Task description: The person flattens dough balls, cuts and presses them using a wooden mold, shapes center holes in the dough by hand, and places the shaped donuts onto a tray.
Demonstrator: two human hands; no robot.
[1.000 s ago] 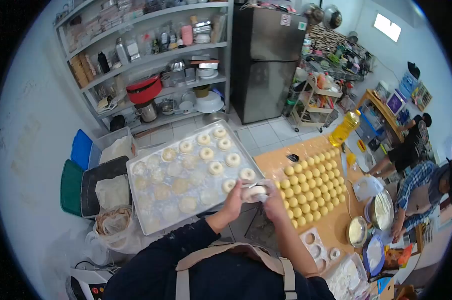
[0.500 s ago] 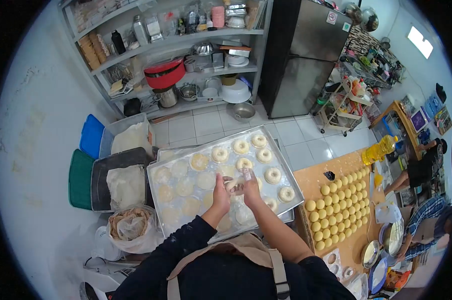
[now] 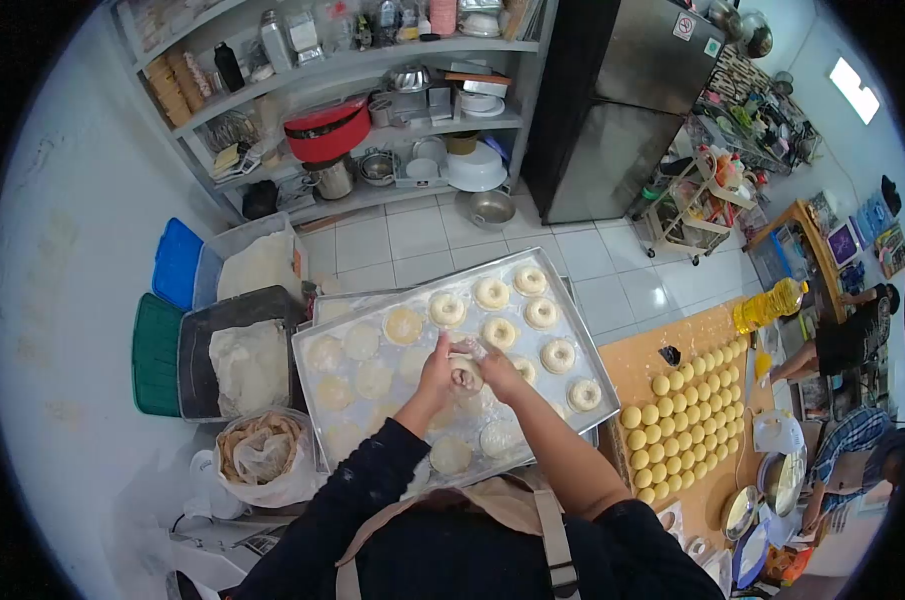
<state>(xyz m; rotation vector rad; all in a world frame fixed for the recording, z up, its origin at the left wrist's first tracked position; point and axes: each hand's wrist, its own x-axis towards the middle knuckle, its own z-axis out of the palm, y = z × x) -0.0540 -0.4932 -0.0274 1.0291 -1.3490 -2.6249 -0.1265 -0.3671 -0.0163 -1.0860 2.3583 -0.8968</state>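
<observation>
we see both of our hands near the middle of the frame, over the metal tray (image 3: 518,308), with a piece of pale dough (image 3: 464,365) between them. our left hand (image 3: 435,372) curls in from the left, its fingers wrapped against the dough; our right hand (image 3: 500,373) bends in from the other side, its fingers closed on the same piece. we cannot tell just how each fingertip sits, as the dough and the palms hide some of them. on the upper and right part of the tray we have dough rings (image 3: 558,356) set apart from one another, and on its left part pale round patches (image 3: 374,380). at the right of the frame, rows of yellow dough balls (image 3: 688,420) cover part of the wooden surface (image 3: 623,350), with an oil bottle (image 3: 770,305) leaning near its far corner. at the left we find a dark bin (image 3: 195,365) holding white powder, just above a plastic bag (image 3: 265,460). a co-worker (image 3: 855,450) stands at the right edge.
</observation>
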